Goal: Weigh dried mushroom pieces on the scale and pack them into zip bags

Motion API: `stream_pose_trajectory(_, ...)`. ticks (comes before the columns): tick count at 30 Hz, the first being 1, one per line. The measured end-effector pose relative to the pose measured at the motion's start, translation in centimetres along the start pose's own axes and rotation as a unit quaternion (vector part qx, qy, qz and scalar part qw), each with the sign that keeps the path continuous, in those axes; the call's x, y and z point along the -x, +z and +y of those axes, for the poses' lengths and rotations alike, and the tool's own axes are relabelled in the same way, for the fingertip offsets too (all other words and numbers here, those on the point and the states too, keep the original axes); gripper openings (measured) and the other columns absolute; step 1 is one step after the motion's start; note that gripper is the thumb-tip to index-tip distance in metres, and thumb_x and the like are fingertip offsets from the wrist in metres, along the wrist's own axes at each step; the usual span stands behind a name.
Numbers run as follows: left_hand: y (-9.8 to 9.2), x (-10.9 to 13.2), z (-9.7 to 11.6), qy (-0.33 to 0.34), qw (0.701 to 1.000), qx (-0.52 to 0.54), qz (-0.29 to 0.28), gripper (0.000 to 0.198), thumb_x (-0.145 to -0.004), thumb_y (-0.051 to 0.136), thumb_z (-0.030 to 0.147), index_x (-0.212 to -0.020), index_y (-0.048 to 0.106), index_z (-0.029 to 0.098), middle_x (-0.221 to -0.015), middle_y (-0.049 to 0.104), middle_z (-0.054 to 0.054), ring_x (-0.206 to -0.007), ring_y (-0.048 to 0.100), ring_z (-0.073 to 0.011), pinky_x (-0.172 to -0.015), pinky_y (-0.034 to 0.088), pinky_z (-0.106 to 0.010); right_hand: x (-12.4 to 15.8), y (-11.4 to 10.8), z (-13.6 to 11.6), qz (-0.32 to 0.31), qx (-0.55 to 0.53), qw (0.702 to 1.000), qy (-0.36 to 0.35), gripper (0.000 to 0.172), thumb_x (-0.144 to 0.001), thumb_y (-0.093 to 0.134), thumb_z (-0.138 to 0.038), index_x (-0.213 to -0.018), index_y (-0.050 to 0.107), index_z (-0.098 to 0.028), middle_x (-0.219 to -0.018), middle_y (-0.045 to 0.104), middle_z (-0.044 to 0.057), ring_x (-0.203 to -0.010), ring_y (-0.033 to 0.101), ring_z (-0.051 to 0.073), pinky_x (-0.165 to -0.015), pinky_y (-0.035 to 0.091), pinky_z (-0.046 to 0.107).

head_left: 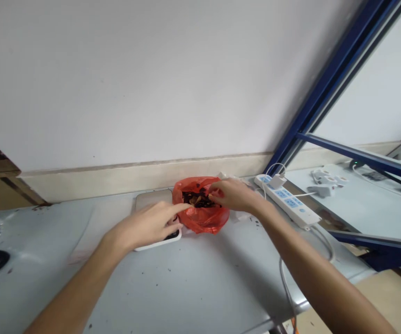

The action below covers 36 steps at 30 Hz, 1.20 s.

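Two bare forearms are reaching out from the near edge across the grey bench (193, 283), which is speckled with dark crumbs. The left hand (148, 225) is resting over a flat white scale (151, 200), its forefinger stretching out to touch the left rim of a red bag (203, 218) while the other fingers are curling loosely under; it is gripping nothing that can be seen. The right hand (233, 194) is coming in from the other side, its fingers (214, 197) bunching together at the mouth of the bag, seemingly pinching at the dark contents (197, 199), though whether a piece is actually held cannot be told.

The bag is sitting on the bench just beside the scale, perhaps overlapping its right edge, with its mouth gaping upward. It is looking like thin plastic film: light, limp and slippery, likely to crumple and slide under a push, and easy to tear. The rolled rim is probably the best place to hold it, one hand steadying while the other is picking. The contents are appearing small, dry and brittle, calling for a gentle fingertip pinch.

Beyond the right hand, a white power strip (287, 200) is lying with a cable trailing off the bench. Farther back, a pale wall (151, 83) and a blue frame (325, 88) are standing.
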<state>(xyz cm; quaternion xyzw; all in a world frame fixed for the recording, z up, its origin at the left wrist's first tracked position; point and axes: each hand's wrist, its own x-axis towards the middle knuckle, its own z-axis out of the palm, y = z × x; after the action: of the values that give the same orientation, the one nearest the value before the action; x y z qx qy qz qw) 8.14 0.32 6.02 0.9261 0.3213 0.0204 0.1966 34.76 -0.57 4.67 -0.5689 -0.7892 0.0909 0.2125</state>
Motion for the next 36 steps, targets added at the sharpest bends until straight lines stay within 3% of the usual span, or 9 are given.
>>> stream_pose_trajectory(4,1.6,-0.8,0.6,0.03,0.999,-0.014,-0.019,0.029,-0.094,0.049,0.019,-0.112,0.071,0.022,-0.1,0.074,-0.006,-0.084,0.069,-0.0231,-0.064,0.046,-0.028,-2.8,2.6,0.0,-0.101,0.002,0.995,0.007,0.03,-0.066,0.085,-0.027,-0.055,0.057,-0.026,-0.048,0.059,-0.003,-0.038,0.047,0.012,-0.038,0.035,0.029)
stream_pose_trajectory(8,1.6,-0.9,0.8,0.064,0.998,0.017,-0.023,0.023,-0.095,0.049,0.015,-0.091,0.07,0.021,-0.094,0.074,-0.003,-0.079,0.069,-0.0207,-0.063,0.045,-0.028,-3.4,3.6,0.5,-0.12,-0.007,0.993,0.012,0.034,-0.07,0.084,-0.028,-0.055,0.054,-0.027,-0.043,0.048,-0.007,-0.037,0.042,0.01,-0.04,0.034,0.028)
stream_pose_trajectory(11,1.5,-0.7,0.6,0.075,0.997,0.024,-0.014,0.023,-0.096,0.049,0.017,-0.096,0.071,0.023,-0.095,0.071,-0.003,-0.079,0.067,-0.0193,-0.064,0.046,-0.028,-3.3,2.9,0.6,-0.116,-0.014,0.993,0.012,0.022,-0.068,0.086,-0.029,-0.068,0.064,-0.027,-0.052,0.056,-0.005,-0.046,0.051,0.013,-0.045,0.038,0.029)
stream_pose_trajectory(14,1.9,-0.7,0.3,0.07,0.997,-0.017,0.03,0.023,-0.092,0.056,0.016,-0.108,0.071,0.023,-0.104,0.064,-0.006,-0.089,0.063,-0.0211,-0.071,0.049,-0.03,-3.0,1.3,0.3,-0.143,-0.014,0.99,0.009,0.041,-0.053,0.092,-0.026,-0.089,0.072,-0.026,-0.071,0.07,0.001,-0.062,0.062,0.02,-0.05,0.045,0.031)
stream_pose_trajectory(16,2.5,-1.1,0.1,0.063,0.993,-0.065,0.074,0.029,-0.086,0.061,0.012,-0.112,0.07,0.022,-0.108,0.058,-0.007,-0.097,0.059,-0.0237,-0.077,0.05,-0.032,-2.7,0.2,-0.3,-0.14,-0.007,0.99,0.01,0.042,-0.055,0.09,-0.027,-0.093,0.072,-0.027,-0.08,0.073,0.004,-0.069,0.065,0.023,-0.055,0.047,0.033)
stream_pose_trajectory(20,4.3,-2.3,-0.3,0.057,0.983,-0.145,0.101,0.039,-0.078,0.063,0.003,-0.114,0.069,0.019,-0.111,0.056,-0.01,-0.106,0.053,-0.0279,-0.086,0.05,-0.038,-1.2,-0.7,-1.8,-0.168,0.021,0.985,0.033,0.023,-0.062,0.085,-0.03,-0.075,0.066,-0.027,-0.073,0.069,0.003,-0.062,0.06,0.021,-0.052,0.042,0.033)
stream_pose_trajectory(24,5.6,-3.5,-0.5,0.058,0.977,-0.177,0.1,0.04,-0.078,0.055,-0.007,-0.109,0.067,0.016,-0.106,0.059,-0.01,-0.102,0.055,-0.027,-0.085,0.05,-0.038,-0.1,-0.3,-3.2,-0.252,0.137,0.957,0.036,0.031,-0.063,0.075,-0.008,-0.054,0.05,-0.024,-0.056,0.053,0.0,-0.049,0.045,0.014,-0.049,0.031,0.031)
stream_pose_trajectory(31,4.7,-3.8,-1.2,0.024,0.954,-0.131,0.27,0.034,-0.083,0.048,-0.008,-0.094,0.067,0.019,-0.101,0.059,-0.006,-0.095,0.056,-0.0214,-0.083,0.05,-0.033,0.1,-2.4,-4.1,-0.1,0.188,0.976,0.048,0.025,-0.072,0.053,0.003,-0.063,0.049,-0.02,-0.068,0.056,0.0,-0.059,0.041,0.011,-0.056,0.028,0.027)
stream_pose_trajectory(36,3.4,-2.4,-1.5,0.096,0.991,-0.062,0.071,0.021,-0.084,0.065,0.006,-0.095,0.073,0.022,-0.104,0.058,-0.005,-0.103,0.056,-0.0231,-0.085,0.05,-0.032,0.8,-3.0,-3.1,-0.288,0.078,0.954,0.0,0.023,-0.076,0.073,-0.022,-0.058,0.059,-0.021,-0.059,0.054,-0.003,-0.056,0.045,0.011,-0.054,0.031,0.025)
